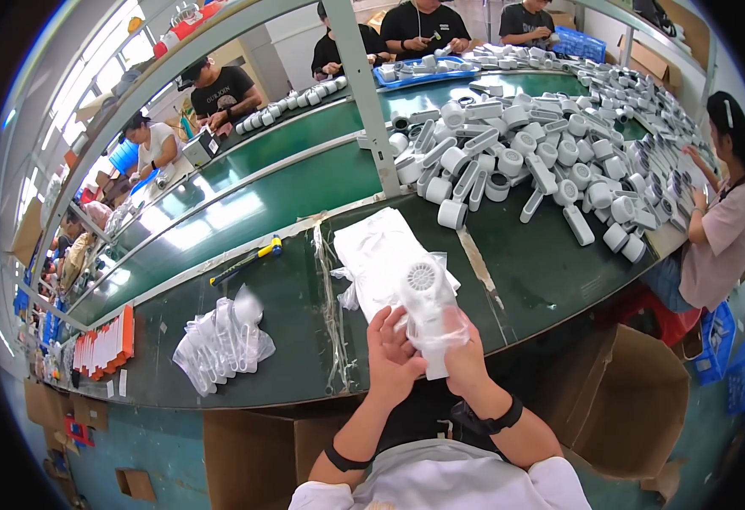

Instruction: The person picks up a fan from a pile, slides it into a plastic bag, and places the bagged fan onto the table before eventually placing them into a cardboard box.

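A white handheld fan (423,293) with a round slotted grille is partly inside a clear plastic bag (442,330). My right hand (468,357) grips the fan and bag around the handle end. On the other side, my left hand (392,355) is open, palm turned up and fingers apart, close beside the fan; whether it touches the bag is hard to make out. Just beyond both hands lies a stack of white plastic bags (374,240) on the dark green table.
Bagged fans (224,342) lie at left, near orange-edged boxes (105,344) and a yellow-and-black tool (247,259). A large heap of white fans (534,149) covers the far right. Open cardboard boxes (636,399) stand below the table. A co-worker (721,225) sits at right; others work beyond.
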### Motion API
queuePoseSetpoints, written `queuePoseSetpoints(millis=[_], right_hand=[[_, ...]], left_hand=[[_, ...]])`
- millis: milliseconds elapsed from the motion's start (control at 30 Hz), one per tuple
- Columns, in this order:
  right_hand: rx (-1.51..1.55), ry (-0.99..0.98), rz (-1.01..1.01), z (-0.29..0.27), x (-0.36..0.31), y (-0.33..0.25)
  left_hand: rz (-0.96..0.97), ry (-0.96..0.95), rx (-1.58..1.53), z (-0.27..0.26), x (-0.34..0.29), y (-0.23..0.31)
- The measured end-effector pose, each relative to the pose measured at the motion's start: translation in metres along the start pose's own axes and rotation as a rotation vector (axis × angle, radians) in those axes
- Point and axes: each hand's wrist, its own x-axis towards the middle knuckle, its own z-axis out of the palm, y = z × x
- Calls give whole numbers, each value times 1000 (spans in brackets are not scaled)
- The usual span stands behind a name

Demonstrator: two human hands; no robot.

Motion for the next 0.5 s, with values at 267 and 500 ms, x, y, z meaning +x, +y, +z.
queuePoseSetpoints(millis=[267,500], right_hand=[[-42,-133,185,-5,-1,-8],[33,5,132,-3,2,-25]], left_hand=[[185,117,667,-14,13,8],[445,85,932,-32,12,9]])
